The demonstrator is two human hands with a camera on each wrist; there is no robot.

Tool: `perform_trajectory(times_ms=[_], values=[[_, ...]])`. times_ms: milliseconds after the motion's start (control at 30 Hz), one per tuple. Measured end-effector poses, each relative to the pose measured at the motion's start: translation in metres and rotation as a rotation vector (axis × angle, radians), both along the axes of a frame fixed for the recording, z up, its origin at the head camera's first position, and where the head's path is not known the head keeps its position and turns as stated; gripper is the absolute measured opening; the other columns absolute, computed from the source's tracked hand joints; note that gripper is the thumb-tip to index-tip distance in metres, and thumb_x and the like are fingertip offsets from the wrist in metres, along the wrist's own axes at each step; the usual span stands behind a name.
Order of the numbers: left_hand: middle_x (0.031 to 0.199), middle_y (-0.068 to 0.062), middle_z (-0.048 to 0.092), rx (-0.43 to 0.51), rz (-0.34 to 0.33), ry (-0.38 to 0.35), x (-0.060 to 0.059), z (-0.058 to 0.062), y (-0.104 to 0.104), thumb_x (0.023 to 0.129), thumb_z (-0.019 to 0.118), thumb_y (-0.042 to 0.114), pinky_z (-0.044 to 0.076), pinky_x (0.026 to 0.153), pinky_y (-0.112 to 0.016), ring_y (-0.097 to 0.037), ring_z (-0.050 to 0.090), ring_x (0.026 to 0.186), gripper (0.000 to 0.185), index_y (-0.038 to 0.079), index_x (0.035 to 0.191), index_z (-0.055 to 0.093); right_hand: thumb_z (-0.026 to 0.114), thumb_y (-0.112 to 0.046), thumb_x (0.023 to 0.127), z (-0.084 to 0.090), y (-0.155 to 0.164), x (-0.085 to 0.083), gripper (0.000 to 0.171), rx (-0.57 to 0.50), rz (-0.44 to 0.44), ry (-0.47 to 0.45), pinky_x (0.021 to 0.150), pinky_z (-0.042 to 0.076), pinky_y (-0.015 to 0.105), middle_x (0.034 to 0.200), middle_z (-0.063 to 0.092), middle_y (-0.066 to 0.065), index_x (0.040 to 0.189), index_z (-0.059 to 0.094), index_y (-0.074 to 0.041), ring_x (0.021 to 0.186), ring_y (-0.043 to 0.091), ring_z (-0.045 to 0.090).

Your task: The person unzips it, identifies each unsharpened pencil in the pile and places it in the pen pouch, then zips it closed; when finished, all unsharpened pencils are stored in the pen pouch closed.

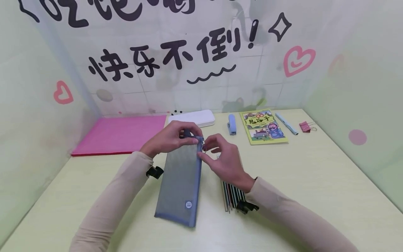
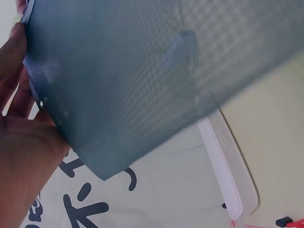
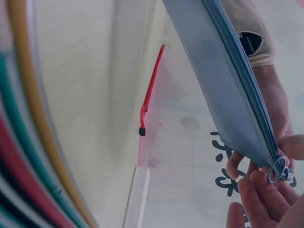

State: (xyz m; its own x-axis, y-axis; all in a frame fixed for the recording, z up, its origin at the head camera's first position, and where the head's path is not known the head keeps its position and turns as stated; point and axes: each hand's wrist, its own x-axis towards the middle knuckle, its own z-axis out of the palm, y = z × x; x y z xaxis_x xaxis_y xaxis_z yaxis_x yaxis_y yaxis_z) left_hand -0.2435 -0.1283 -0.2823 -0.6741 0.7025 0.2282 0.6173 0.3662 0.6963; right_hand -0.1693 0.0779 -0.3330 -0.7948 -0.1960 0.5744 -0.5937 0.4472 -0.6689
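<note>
Long flat pencil bag (image 1: 180, 178), grey-blue see-through mesh, lies on pale green table (image 1: 315, 182), far end lifted. Left hand (image 1: 171, 138) curls fingers round bag's top end. Right hand (image 1: 225, 159) pinches small round metal zip ring (image 3: 278, 169) at top corner. Bunch of thin colour pencils (image 1: 232, 194) under right wrist, partly hidden. Behind: pink sheet (image 1: 121, 134), white box (image 1: 192, 119), blue stapler (image 1: 232, 124), green book (image 1: 262, 126).

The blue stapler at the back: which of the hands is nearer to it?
Right. The right hand at the pouch zipper lies just in front of the stapler; the left hand grips the pouch's top, farther left.
</note>
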Motion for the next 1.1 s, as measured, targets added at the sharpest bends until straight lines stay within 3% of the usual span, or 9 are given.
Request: perform_trajectory(times_ms=[267, 567, 667, 833, 1100], values=[[0.096, -0.003, 0.074, 0.037, 0.042, -0.003, -0.002, -0.004, 0.000, 0.092, 0.072, 0.013, 0.052, 0.076, -0.029, -0.021, 0.063, 0.086, 0.015, 0.014, 0.107, 0.073, 0.078, -0.020, 0.087, 0.001, -0.004, -0.002, 0.022, 0.012, -0.047, -0.081, 0.082, 0.062, 0.041, 0.095, 0.077, 0.006, 0.105, 0.069, -0.009, 0.090, 0.021, 0.074], [0.097, -0.002, 0.072, 0.091, 0.115, -0.009, -0.005, -0.004, -0.015, 0.093, 0.071, 0.013, 0.049, 0.073, -0.030, -0.020, 0.061, 0.084, 0.010, 0.015, 0.103, 0.073, 0.077, -0.012, 0.088, 0.002, -0.010, 0.000, 0.016, -0.122, 0.081, -0.205, 0.082, 0.061, 0.040, 0.096, 0.075, 0.009, 0.100, 0.067, -0.007, 0.086, 0.019, 0.072], [0.100, -0.002, 0.069, 0.124, 0.195, -0.030, -0.008, 0.000, -0.024, 0.093, 0.071, 0.015, 0.049, 0.076, -0.033, -0.023, 0.060, 0.086, 0.011, 0.016, 0.104, 0.072, 0.076, -0.015, 0.088, 0.001, -0.012, 0.004, 0.016, -0.088, 0.095, -0.240, 0.085, 0.060, 0.042, 0.094, 0.075, 0.007, 0.100, 0.067, -0.010, 0.086, 0.017, 0.070], [0.104, -0.002, 0.066, 0.192, 0.323, -0.092, -0.014, 0.005, -0.038, 0.094, 0.069, 0.015, 0.047, 0.079, -0.035, -0.026, 0.058, 0.089, 0.017, 0.014, 0.111, 0.070, 0.077, -0.017, 0.087, -0.003, -0.010, 0.017, 0.016, 0.033, 0.121, -0.206, 0.085, 0.059, 0.037, 0.087, 0.075, 0.000, 0.098, 0.066, -0.013, 0.083, 0.010, 0.069], [0.097, 0.006, 0.065, 0.354, 0.399, -0.091, -0.027, 0.004, -0.054, 0.096, 0.065, 0.010, 0.048, 0.076, -0.027, -0.019, 0.056, 0.087, 0.014, 0.014, 0.109, 0.069, 0.078, -0.017, 0.086, -0.012, -0.003, 0.048, 0.013, 0.106, 0.244, -0.215, 0.082, 0.060, 0.034, 0.081, 0.071, -0.006, 0.090, 0.065, -0.013, 0.078, 0.001, 0.065]])
